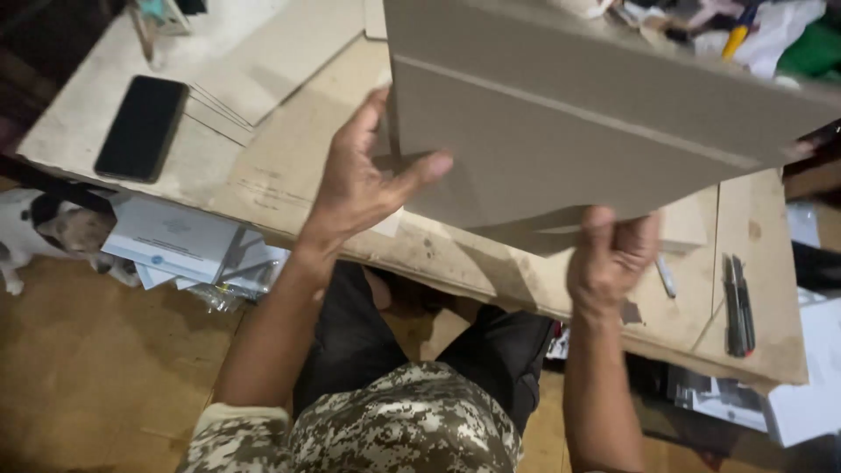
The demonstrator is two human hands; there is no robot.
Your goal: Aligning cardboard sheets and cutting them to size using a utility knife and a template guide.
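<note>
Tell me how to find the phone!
Look at the worn wooden table, then go to its far left corner. The phone lies flat there beside pale board sheets. It is the only shiny black rectangle; everything near it is pale.

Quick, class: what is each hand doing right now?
Left hand: closed on the grey cardboard sheet, thumb on top.
Right hand: closed on the same sheet's lower edge.
</note>
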